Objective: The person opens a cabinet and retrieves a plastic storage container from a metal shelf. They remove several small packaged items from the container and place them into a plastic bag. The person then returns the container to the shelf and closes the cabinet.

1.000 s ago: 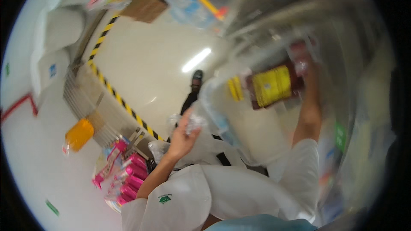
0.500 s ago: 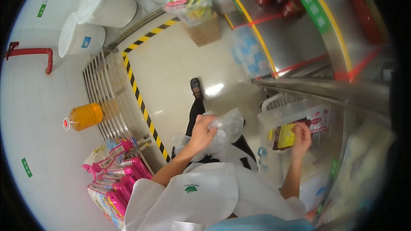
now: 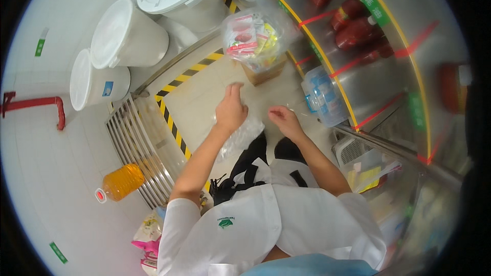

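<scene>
My left hand (image 3: pixel 231 110) is in front of me with its fingers bent, closed on a crumpled clear plastic bag (image 3: pixel 243 138) that hangs below it. To its right, a short gap away, my right hand (image 3: pixel 285 121) has its fingers curled together. Whatever they may hold is too small to make out. Beyond both hands, a clear bag of red-and-white and yellow packets (image 3: pixel 250 38) rests on a cardboard box (image 3: pixel 265 71).
Lidded white buckets (image 3: pixel 125 33) line the left wall. A slatted metal rack (image 3: pixel 140 143) stands below them, beside a bottle of yellow oil (image 3: pixel 123 181). At right, metal shelves (image 3: pixel 378 82) hold red bottles (image 3: pixel 355 33). A clear-and-blue container (image 3: pixel 323 97) is nearer.
My right hand has left the bin with the yellow packet at right and come beside my left hand. My left hand has moved forward with the bag. The view has shifted toward the shelves and buckets.
</scene>
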A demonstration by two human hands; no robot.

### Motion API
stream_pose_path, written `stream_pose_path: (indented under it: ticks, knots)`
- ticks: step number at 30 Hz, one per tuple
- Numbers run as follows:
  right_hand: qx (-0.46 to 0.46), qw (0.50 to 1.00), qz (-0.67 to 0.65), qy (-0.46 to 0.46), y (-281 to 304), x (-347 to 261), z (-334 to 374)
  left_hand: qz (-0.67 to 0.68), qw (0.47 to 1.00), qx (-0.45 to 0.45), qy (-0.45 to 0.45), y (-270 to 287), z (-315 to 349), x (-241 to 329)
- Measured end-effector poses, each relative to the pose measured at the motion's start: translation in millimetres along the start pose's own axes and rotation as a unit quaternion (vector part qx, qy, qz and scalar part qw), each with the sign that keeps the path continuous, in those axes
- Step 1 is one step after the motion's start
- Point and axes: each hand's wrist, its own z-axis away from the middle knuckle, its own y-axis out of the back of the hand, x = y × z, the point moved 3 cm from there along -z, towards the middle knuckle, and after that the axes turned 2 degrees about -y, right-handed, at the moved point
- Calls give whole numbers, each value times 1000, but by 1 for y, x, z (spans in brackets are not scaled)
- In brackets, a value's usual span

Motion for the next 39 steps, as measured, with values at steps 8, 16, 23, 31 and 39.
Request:
stream_pose_path:
  ticks: [8,16,23,31,39]
  knots:
    - [129,988,78,12,1,32,-175,-71,990,-116,-34,-23,-185,-13]
    - [153,985,-7,-82,-37,136,-350,-211,902,-376,13,-60,-316,-63]
    - [175,971,58,-155,-24,56,-360,-227,934,-260,-95,-36,-325,-39]
    - [159,983,61,-67,-33,65,-361,-162,962,-199,-89,-11,-326,-37]
    - [192,979,-64,41,-19,87,-281,321,906,-271,52,53,-262,-30]
